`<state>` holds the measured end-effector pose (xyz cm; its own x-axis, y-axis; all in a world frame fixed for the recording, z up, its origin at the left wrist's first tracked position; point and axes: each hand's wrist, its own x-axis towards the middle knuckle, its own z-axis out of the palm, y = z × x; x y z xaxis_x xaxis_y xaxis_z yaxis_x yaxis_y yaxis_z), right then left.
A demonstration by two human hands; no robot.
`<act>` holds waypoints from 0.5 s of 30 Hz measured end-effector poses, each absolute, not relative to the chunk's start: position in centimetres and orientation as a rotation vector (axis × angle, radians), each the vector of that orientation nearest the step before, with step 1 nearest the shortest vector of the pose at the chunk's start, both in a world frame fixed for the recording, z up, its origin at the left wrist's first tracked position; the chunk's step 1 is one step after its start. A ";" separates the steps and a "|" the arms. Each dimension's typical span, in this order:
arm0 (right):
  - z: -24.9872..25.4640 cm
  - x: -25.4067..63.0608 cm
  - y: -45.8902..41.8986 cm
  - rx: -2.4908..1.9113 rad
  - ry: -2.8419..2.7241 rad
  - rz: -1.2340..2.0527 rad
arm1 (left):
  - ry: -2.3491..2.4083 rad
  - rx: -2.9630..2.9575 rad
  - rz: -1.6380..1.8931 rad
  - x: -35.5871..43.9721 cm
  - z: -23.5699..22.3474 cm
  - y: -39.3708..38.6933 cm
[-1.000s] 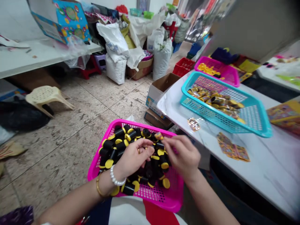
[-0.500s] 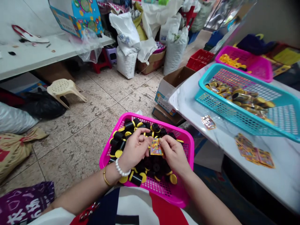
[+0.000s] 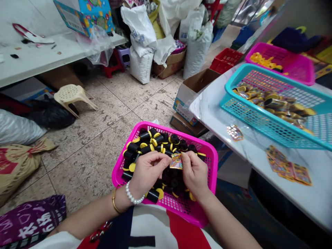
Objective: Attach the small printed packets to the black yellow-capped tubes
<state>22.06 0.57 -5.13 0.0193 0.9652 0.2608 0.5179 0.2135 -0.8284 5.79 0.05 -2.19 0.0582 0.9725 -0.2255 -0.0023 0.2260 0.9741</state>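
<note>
Between my hands is a small, colourful printed plastic wrapper (image 3: 176,162). My left hand (image 3: 148,168) is closed, thumb against forefinger, at its left edge. The fingers of my right hand (image 3: 195,170) pinch its right edge. Both hands are above a pink plastic basket (image 3: 213,180), which sits close against my body. Inside it lie many black cylinders with yellow ends (image 3: 153,196), jumbled on their sides and upright. My hands and the wrapper cover some of them.
On the white table to my right (image 3: 255,152) lie a pile of printed wrappers (image 3: 287,166), a smaller bunch (image 3: 234,132) and a turquoise basket (image 3: 261,113) of wrapped cylinders. Behind it is a pink basket (image 3: 301,71) with yellow parts. Cardboard boxes (image 3: 185,103) and a cream stool (image 3: 72,95) stand on the floor.
My left fingers have come together at the wrapper's left edge, where the forefinger was stretched out before. The wrapper is tilted differently. The view has shifted slightly.
</note>
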 end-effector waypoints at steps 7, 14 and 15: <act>-5.1 21.8 0.3 -1.380 -1.712 0.488 | 1.339 1.054 0.993 5.6 -2.0 -0.2; -5.2 21.2 0.0 -1.298 -1.772 0.440 | 1.304 0.939 0.921 5.6 -2.3 -0.1; -5.3 21.1 -0.1 -1.280 -1.782 0.451 | 1.285 0.892 0.899 5.5 -2.2 0.0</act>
